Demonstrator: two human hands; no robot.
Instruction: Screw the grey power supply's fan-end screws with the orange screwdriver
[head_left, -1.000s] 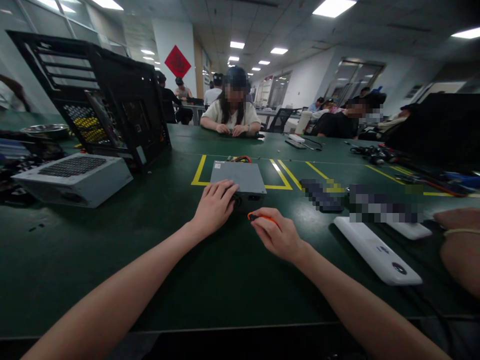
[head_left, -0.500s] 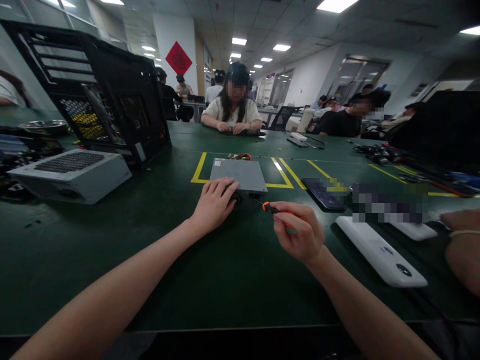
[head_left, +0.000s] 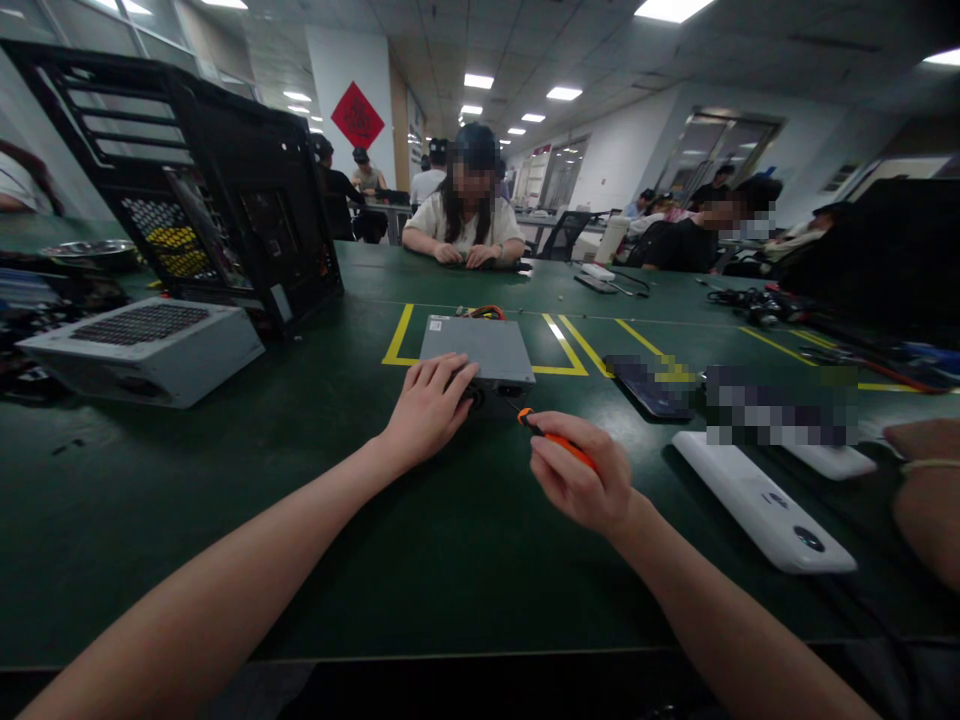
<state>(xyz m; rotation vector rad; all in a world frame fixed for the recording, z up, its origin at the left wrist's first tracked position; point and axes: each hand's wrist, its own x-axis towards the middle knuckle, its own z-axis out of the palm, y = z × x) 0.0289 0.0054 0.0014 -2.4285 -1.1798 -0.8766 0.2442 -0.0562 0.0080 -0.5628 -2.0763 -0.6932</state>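
Observation:
A grey computer power supply (head_left: 480, 348) lies on the green table in front of me, its bundled cables at the far side. My left hand (head_left: 429, 405) grips its near left corner, fingers curled over the top and edge. In my right hand (head_left: 583, 468) is an orange and black screwdriver (head_left: 564, 446), held between thumb and fingers. The shaft points at the near face of the power supply, beside the socket. Whether the tip touches a screw is too small to tell.
On the left stand a black computer case (head_left: 247, 200) and another power supply (head_left: 150, 345). A dark phone (head_left: 646, 387) and a white power bank (head_left: 761, 500) lie to the right. A person (head_left: 465, 215) sits opposite; another person's arm (head_left: 930, 490) reaches in at right.
My right hand and the screwdriver have shifted slightly left and down, and the grip on the handle has changed. My left hand and the power supply stay put.

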